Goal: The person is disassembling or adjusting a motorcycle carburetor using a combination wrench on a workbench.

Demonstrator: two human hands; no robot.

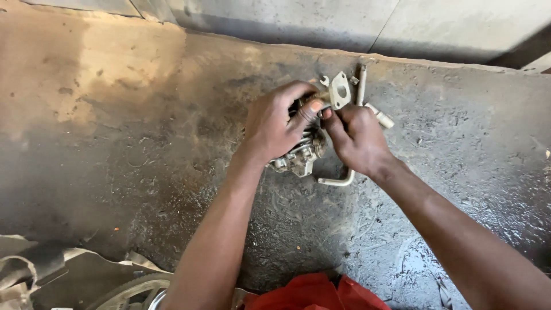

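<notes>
Carburettor (301, 152) gripped by left hand (274, 123) and right hand (357, 135), oily, seemingly concrete floor (143, 143)

Dull, grimy cast-metal carburettor (298, 155), matt pale gasket (340, 90), perhaps fibre, on rough, oil-stained concrete floor (143, 143)

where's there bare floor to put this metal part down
Bare floor lies left of the left hand, and more lies right of the right hand, toward the wall. It is crowded under the metal part and near the red cloth.
</notes>
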